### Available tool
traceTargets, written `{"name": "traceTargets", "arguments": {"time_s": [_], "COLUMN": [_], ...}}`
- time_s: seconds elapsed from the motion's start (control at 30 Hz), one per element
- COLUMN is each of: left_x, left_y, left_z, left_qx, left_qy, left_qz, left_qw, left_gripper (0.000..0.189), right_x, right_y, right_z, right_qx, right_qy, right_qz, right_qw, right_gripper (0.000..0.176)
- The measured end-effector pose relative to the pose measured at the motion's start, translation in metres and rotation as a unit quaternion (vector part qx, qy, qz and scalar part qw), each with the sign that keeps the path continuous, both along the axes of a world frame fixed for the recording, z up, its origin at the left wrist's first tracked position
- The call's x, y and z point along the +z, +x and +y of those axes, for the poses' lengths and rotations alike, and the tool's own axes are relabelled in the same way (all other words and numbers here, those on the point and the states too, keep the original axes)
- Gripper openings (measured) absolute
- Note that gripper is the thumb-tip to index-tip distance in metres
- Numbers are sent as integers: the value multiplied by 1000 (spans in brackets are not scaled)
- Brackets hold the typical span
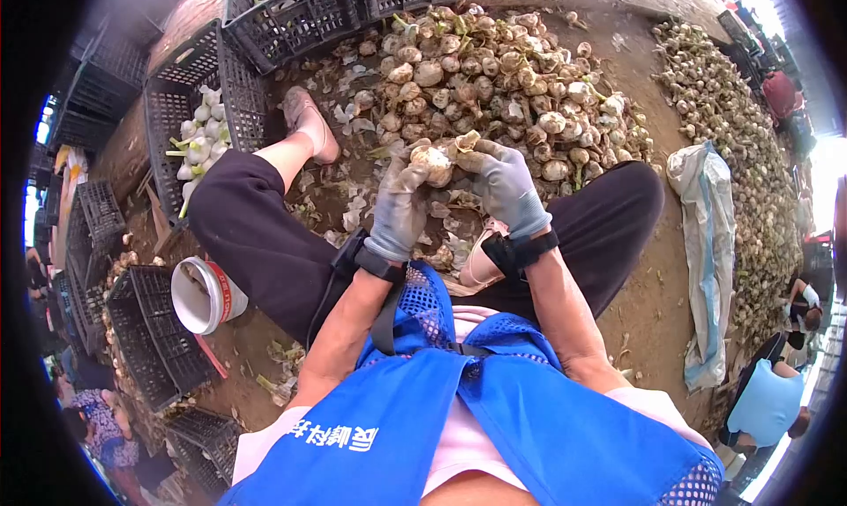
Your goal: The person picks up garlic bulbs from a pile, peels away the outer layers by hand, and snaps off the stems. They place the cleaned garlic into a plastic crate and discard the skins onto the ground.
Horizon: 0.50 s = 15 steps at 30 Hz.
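Note:
My left hand (399, 208), in a grey-white work glove, grips a garlic bulb (432, 164) from its left side. On the right, my right hand (507, 188), gloved the same way, pinches the bulb's dry stem and leafy skin (464, 144). Both hands are close together between my bent knees. Just beyond them lies a large heap of unpeeled, soil-stained garlic bulbs (520, 82). Loose papery skins are scattered on the ground around my feet.
A black crate (161, 122) at the left holds cleaner white bulbs (208, 131). More black crates (296, 25) stand ahead. Nearby are a white bucket (196, 296), an empty-looking crate (146, 329), a plastic sack (708, 250), another garlic heap (750, 179) and a person in light blue (768, 400).

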<state>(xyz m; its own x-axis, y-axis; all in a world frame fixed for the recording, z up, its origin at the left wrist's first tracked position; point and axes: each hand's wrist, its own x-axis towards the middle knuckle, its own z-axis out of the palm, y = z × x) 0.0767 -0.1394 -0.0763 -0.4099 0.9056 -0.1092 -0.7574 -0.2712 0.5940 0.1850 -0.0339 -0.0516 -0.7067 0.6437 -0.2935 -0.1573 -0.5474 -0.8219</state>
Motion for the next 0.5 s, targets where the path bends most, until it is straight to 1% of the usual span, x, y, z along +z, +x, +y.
{"name": "traceTargets", "arguments": {"time_s": [0.07,0.1,0.13,0.17,0.2,0.23,0.27,0.3,0.33,0.37,0.4,0.43,0.47,0.5], "left_x": [4,0,-8,-5,-3,-1,3,-5,-7,-7,-5,-2,-15,-13], "left_y": [4,2,-2,-2,0,2,4,-1,1,5,7,7,3,0], "left_z": [2,3,3,4,4,3,2,2,2,2,2,-3,4,-1], "left_qx": [15,11,16,20,16,60,102,121,118,99,82,70,4,-50], "left_qy": [-15,-14,-25,-37,-39,-51,-60,-48,-51,-75,-98,-120,-117,-149], "left_qz": [40,42,102,162,163,337,500,589,588,471,343,292,24,-70], "left_qw": [999,999,994,986,986,938,858,797,798,873,931,946,993,985], "left_gripper": [44,44,45,47,47,49,50,48,48,45,41,33,39,40], "right_x": [2,2,1,-1,-4,-8,-16,-23,-30,-20,-23,-28,-35,-47], "right_y": [8,13,15,15,16,14,14,14,13,10,6,2,-2,-6], "right_z": [-1,0,0,0,0,-2,-3,-4,-6,-10,-12,-14,-14,-13], "right_qx": [20,31,28,24,21,9,7,-4,-13,-45,-42,-49,-57,-54], "right_qy": [72,32,31,-2,-37,-23,-26,110,243,66,65,86,110,249], "right_qz": [33,48,49,42,35,27,27,-11,-49,-60,-60,-75,-88,-123], "right_qw": [997,998,998,999,998,999,999,994,969,995,995,992,988,959], "right_gripper": [21,21,21,21,20,18,18,18,17,15,15,15,16,17]}}
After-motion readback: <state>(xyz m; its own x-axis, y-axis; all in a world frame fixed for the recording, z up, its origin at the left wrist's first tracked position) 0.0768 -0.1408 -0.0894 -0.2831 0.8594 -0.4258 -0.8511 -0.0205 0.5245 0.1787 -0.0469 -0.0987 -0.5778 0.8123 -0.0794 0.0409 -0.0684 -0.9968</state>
